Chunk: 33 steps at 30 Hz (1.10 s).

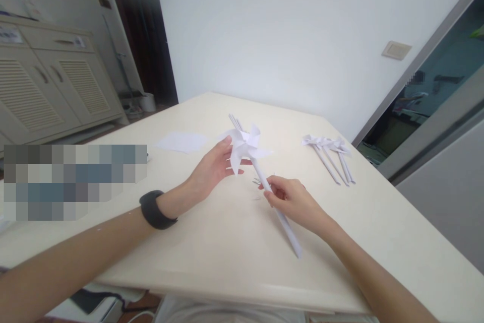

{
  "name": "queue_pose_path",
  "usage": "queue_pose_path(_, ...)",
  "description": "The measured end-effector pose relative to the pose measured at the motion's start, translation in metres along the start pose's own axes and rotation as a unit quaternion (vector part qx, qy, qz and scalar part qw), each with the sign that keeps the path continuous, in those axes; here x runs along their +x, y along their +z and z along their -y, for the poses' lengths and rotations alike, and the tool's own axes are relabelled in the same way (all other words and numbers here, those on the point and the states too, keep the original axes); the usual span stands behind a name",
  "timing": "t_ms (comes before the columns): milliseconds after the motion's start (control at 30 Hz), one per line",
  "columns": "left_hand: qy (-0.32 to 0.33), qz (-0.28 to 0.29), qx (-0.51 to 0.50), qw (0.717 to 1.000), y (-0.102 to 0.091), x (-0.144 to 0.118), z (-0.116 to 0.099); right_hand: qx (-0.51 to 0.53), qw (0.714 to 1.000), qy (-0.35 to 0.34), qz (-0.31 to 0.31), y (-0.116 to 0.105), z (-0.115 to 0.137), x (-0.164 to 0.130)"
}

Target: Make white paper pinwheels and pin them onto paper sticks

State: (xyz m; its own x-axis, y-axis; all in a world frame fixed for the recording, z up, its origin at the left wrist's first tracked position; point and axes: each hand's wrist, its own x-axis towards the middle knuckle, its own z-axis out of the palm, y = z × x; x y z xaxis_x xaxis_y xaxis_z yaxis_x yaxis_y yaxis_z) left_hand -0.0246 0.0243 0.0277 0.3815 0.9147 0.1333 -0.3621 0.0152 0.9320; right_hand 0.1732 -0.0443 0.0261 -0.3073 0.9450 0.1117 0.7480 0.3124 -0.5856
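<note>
Right hand grips the paper stick; left hand, spread wide, is at the pinwheel. Best: stick steady, light touch, no crushed folds.

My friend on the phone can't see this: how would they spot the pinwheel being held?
Find the cream table against the white wall, then look to its middle, between the person's left hand and right hand. There, a white paper pinwheel slants, its stick gripped in the right hand. The other pinwheels lie bunched on the table at the picture's right, unheld.
</note>
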Motion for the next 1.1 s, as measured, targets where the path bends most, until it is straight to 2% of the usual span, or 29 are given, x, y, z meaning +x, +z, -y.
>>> queue_pose_path(400,0.026,-0.035,0.033,0.999,0.0009,0.0009,0.0023,-0.079,0.997,-0.017,-0.019,0.0032,0.0012,-0.0027)
queue_pose_path(733,0.04,-0.047,0.026,0.998,0.0005,0.0033,0.0063,-0.047,0.998,-0.032,-0.038,0.0034,0.0065,-0.0025)
queue_pose_path(1100,0.046,-0.026,-0.001,0.999,-0.0058,0.0063,0.0098,-0.036,0.998,-0.035,-0.042,0.0049,0.0067,-0.0018)
